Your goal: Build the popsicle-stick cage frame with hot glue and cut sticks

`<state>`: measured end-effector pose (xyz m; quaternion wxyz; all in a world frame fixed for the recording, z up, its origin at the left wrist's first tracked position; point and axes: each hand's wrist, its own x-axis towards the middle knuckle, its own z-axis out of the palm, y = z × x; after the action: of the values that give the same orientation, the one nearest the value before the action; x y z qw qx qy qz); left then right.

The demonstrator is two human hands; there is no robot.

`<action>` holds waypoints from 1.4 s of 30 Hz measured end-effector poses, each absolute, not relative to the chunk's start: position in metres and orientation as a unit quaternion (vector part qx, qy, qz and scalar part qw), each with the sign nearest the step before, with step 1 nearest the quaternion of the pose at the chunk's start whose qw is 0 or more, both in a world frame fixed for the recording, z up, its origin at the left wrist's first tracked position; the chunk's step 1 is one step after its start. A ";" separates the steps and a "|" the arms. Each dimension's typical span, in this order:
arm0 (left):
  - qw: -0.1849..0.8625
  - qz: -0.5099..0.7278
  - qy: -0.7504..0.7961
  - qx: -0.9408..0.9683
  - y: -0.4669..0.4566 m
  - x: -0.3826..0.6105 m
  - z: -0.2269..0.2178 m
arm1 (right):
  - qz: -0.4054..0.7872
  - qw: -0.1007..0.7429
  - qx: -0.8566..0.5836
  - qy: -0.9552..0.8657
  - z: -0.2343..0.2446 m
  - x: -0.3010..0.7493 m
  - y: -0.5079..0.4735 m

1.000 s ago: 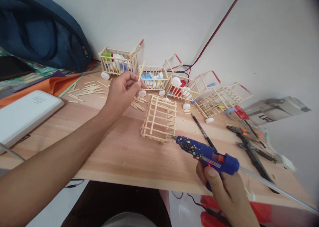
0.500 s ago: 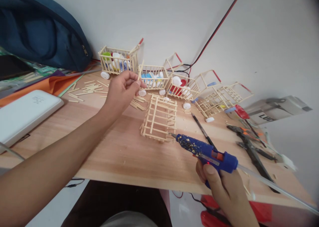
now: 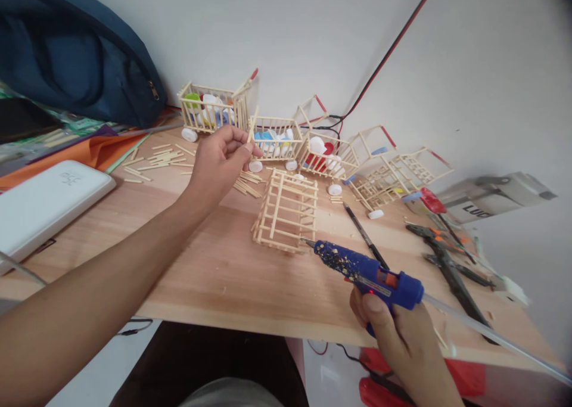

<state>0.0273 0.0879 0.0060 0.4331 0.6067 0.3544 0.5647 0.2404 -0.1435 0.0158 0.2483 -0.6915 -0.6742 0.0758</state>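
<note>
Between thumb and fingers my left hand (image 3: 223, 159) pinches a thin wooden stick (image 3: 252, 126), held upright above the table. My right hand (image 3: 397, 335) is wrapped around the handle of a blue hot glue gun (image 3: 357, 264), its front speckled with stuck bits and a small red light glowing. A clear glue stick (image 3: 487, 325) trails out of the gun's rear. The gun's nozzle is at the near right corner of a small stick-built frame (image 3: 277, 207) standing on the table; whether it touches I cannot tell.
Several miniature stick carts (image 3: 274, 139) with white wheels line the wall, some filled with bottle caps. Loose sticks (image 3: 167, 157) lie behind my left hand. A pen (image 3: 364, 231) and pliers (image 3: 447, 270) rest at right. A white power bank (image 3: 53, 210) and blue bag (image 3: 75, 49) are at left.
The glue gun has shifted very slightly left, its nozzle still by the frame's near right corner. My left hand and the stick stay nearly in place.
</note>
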 end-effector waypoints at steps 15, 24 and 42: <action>0.439 0.576 0.336 0.602 0.090 0.026 0.004 | 0.052 0.240 -0.697 -0.674 0.017 0.240 -0.144; 0.446 0.581 0.331 0.595 0.090 0.026 0.005 | 0.053 0.251 -0.711 -0.654 0.009 0.244 -0.151; 0.447 0.581 0.333 0.593 0.089 0.026 0.006 | 0.040 0.245 -0.706 -0.663 0.011 0.243 -0.150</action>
<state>0.0262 0.0893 0.0064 0.4469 0.5933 0.3327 0.5810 0.2431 -0.1496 0.0106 0.2447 -0.7060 -0.6634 0.0401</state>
